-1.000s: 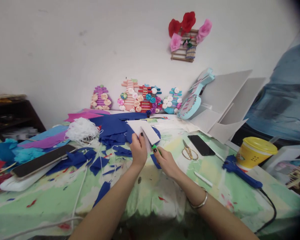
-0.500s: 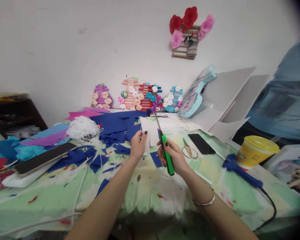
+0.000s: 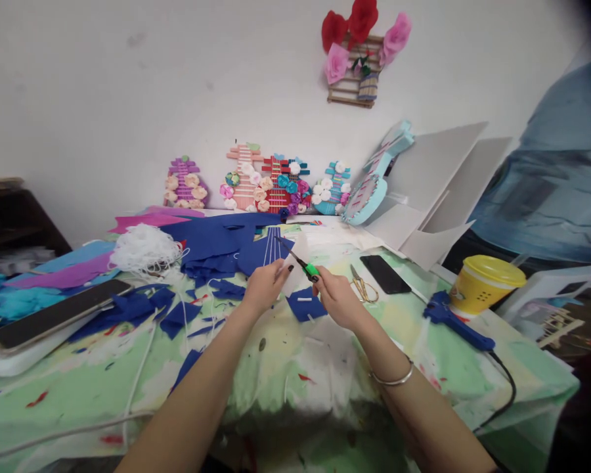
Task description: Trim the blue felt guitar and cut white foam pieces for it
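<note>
My left hand (image 3: 266, 284) is closed on a white card (image 3: 297, 261), its fingertips pinching the near edge. In my right hand (image 3: 339, 295) is a utility knife (image 3: 310, 268) with a green handle and a long thin blade. The blade points away and to the left, crossing in front of the card; whether it touches is unclear. Just beyond my left hand lies a blue piece with white strings (image 3: 267, 249). A small blue scrap (image 3: 306, 304) with a white strip on it lies below the card, between my hands.
Gold-handled scissors (image 3: 363, 286), a black phone (image 3: 385, 274), a blue glue gun (image 3: 458, 323) and a yellow tub (image 3: 487, 286) are on the right. White yarn (image 3: 148, 251), blue scraps and another phone (image 3: 62, 312) lie left. Flower-decorated guitars (image 3: 243, 180) line the wall.
The utility knife has swung from nearly upright to pointing left, toward the white card. The card is now lifted at an angle in my left hand, exposing the stringed blue piece. The view shifted slightly.
</note>
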`<act>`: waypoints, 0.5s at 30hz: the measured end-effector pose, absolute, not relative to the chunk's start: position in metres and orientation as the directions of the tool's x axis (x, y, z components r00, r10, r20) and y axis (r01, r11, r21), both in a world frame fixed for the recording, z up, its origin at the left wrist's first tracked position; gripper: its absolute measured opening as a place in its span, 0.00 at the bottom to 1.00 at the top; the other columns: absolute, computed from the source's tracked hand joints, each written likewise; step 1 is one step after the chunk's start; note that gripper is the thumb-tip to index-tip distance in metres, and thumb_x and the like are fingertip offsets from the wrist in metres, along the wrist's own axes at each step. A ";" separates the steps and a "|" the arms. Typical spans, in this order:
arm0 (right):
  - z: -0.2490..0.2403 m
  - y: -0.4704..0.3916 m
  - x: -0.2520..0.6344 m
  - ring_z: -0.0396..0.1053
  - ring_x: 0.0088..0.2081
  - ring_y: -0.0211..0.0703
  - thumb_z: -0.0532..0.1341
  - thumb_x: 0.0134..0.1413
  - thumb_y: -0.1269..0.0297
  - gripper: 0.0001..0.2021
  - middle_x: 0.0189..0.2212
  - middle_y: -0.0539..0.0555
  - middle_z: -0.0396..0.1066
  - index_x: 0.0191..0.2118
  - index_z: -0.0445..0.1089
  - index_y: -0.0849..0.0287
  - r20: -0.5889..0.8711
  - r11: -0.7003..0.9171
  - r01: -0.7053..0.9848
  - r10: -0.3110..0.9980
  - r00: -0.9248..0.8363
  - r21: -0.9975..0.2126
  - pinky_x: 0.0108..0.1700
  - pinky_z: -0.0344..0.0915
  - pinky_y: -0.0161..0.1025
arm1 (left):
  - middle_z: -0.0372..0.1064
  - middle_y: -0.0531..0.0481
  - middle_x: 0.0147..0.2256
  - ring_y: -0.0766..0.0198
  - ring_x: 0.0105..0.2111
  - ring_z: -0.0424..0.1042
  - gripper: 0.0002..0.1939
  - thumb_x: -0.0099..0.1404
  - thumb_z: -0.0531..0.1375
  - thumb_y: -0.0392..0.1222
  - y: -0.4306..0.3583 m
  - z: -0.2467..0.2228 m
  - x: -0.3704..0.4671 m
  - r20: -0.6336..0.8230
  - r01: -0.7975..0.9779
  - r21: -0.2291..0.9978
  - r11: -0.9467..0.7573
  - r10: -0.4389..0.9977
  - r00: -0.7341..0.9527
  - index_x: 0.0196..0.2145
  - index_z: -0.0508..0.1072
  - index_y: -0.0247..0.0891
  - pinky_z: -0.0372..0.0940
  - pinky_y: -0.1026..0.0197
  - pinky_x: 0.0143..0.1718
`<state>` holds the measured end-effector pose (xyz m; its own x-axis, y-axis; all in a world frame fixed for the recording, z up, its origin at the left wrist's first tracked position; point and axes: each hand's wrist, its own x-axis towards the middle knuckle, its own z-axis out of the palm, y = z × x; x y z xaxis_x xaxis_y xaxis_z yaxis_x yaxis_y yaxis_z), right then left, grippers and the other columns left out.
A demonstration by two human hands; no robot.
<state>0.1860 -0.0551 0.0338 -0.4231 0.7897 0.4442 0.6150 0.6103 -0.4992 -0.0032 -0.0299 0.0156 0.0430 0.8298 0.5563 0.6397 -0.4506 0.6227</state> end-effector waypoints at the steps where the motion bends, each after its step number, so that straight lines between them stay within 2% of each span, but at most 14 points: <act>1: 0.033 -0.054 0.186 0.63 0.24 0.38 0.42 0.63 0.61 0.13 0.22 0.50 0.65 0.35 0.61 0.58 0.445 0.609 0.639 0.789 -0.424 -0.470 0.30 0.54 0.34 | 0.67 0.50 0.22 0.61 0.23 0.64 0.09 0.60 0.54 0.46 -0.030 0.015 -0.003 0.567 0.651 0.605 -0.459 0.822 0.052 0.32 0.73 0.41 0.53 0.64 0.26; 7: 0.030 -0.048 0.189 0.59 0.23 0.39 0.42 0.63 0.63 0.12 0.21 0.48 0.61 0.36 0.60 0.57 0.432 0.574 0.725 0.804 -0.409 -0.381 0.27 0.48 0.34 | 0.74 0.45 0.31 0.56 0.31 0.71 0.12 0.62 0.53 0.45 -0.032 0.017 -0.004 0.557 0.718 0.517 -0.466 0.820 0.131 0.40 0.72 0.42 0.58 0.63 0.32; 15: 0.026 -0.047 0.187 0.55 0.22 0.39 0.43 0.62 0.63 0.11 0.19 0.47 0.55 0.35 0.59 0.57 0.391 0.565 0.733 0.816 -0.426 -0.380 0.26 0.45 0.35 | 0.75 0.46 0.35 0.59 0.35 0.72 0.15 0.63 0.50 0.47 -0.035 0.020 -0.006 0.500 0.784 0.451 -0.425 0.849 0.173 0.39 0.73 0.40 0.60 0.63 0.35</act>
<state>0.1866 -0.0471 0.0261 -0.4263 0.8157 0.3910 0.7328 0.5648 -0.3795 -0.0059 -0.0346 0.0205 0.1727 0.8486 0.5001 0.7845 -0.4255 0.4512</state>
